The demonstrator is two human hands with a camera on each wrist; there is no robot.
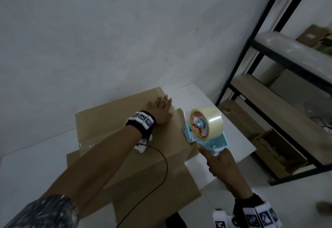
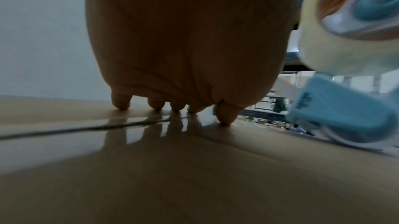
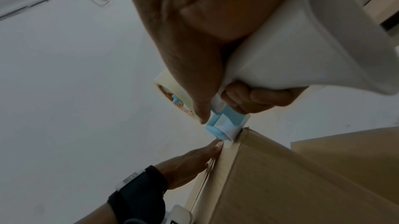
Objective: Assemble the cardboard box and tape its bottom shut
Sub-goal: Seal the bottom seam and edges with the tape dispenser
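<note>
— Where's the box [image 1: 125,132]?
— On the white desk [image 1: 215,130], flaps folded shut on top, a strip of clear tape [image 2: 138,130] along the seam.
— And the left hand [image 1: 160,111]?
— Flat, fingers straight, pressing the box top at its far right edge.
— The right hand [image 1: 221,165]?
— Wrapped round the dispenser [image 1: 206,129] handle, forefinger along the frame, its nose at the box's right edge.
</note>
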